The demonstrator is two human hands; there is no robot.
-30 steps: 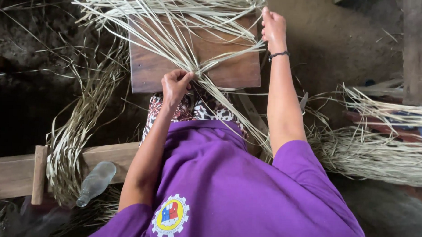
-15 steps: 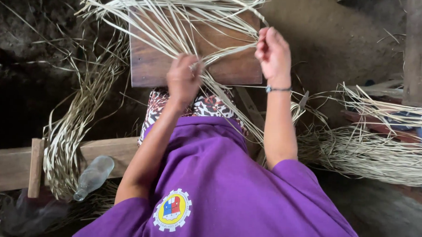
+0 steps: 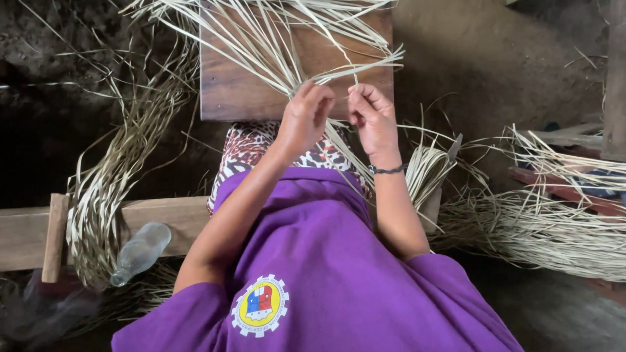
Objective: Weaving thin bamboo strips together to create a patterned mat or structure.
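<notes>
Item: pale straw strips (image 3: pixel 276 36), fanned across the wooden board (image 3: pixel 233 90) at the far side for flat support. Left hand (image 3: pixel 304 117) and right hand (image 3: pixel 372 115), close together at the board's near edge, each pinch strips taut. Clear bottle (image 3: pixel 138 252) lies near left.

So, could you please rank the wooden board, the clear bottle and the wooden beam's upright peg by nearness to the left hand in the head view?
1. wooden board, just above the left hand.
2. clear bottle, lower left.
3. upright peg, far left.
</notes>
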